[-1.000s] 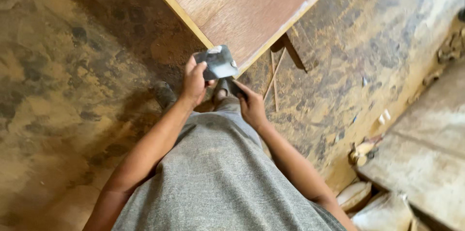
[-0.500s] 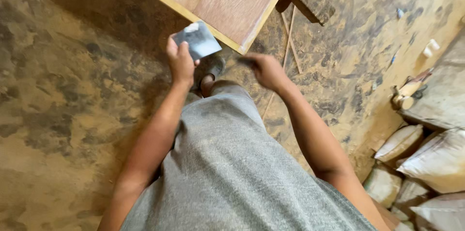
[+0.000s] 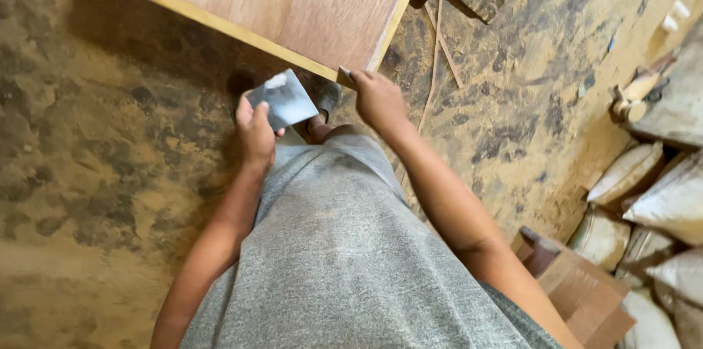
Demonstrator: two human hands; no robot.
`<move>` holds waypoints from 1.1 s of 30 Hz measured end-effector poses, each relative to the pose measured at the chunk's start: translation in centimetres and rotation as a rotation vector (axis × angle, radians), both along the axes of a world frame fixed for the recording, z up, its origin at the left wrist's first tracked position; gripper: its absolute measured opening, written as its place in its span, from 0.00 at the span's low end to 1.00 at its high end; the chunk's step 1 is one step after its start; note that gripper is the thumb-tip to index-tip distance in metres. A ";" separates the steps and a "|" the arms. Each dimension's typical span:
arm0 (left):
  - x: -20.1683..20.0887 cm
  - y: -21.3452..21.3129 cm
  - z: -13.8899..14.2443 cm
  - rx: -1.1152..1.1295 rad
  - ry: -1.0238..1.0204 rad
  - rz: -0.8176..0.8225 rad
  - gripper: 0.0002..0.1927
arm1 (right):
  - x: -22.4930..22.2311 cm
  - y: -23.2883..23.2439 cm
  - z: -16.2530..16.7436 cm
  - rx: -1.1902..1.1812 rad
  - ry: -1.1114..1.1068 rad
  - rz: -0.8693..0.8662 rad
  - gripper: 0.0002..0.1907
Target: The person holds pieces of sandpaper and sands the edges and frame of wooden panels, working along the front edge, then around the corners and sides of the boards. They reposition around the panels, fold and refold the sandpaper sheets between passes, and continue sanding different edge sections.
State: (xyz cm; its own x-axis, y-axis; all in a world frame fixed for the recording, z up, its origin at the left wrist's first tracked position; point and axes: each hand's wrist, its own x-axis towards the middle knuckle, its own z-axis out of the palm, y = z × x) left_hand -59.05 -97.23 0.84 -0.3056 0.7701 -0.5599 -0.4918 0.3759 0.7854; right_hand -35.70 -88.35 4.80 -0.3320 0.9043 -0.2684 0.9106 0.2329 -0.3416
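At the tabletop corner: the person's right hand [image 3: 377, 98] pinches a small pale piece [image 3: 345, 74] against the edge of the plywood board [image 3: 293, 5].
Left hand [image 3: 256, 133]: grip closed on a thin grey metal sheet [image 3: 284, 100], held just below the board edge, clear of it.
Hazard, sheet: bare fingers on its thin edge; a slip could cut.
Hazard, footing: dusty earth floor [image 3: 95, 173] and loose wooden sticks [image 3: 439, 41] by the feet; a trip is possible.
Hazard, corner: board overhangs; pressure there may tip it.

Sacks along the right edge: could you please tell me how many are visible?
About 5: one nearest the floor, one beside it, one below, two lower right. Others may be hidden.
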 end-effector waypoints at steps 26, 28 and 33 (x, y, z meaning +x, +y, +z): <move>-13.6 12.2 -1.0 -0.002 -0.038 -0.494 0.09 | -12.5 -0.1 0.2 0.265 -0.023 -0.036 0.17; -14.3 12.4 -1.1 -0.010 -0.044 -0.484 0.09 | -13.5 0.0 0.4 0.240 0.002 -0.048 0.17; -15.9 12.7 -1.8 -0.022 -0.040 -0.406 0.10 | -15.5 1.0 0.5 0.333 -0.031 0.001 0.22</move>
State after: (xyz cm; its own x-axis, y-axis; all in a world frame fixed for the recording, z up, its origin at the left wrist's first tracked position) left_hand -74.95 -84.56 -0.97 0.0433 0.8116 -0.5827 -0.3305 0.5620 0.7582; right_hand -51.20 -87.32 5.30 -0.3291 0.9438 0.0315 0.9192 0.3278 -0.2184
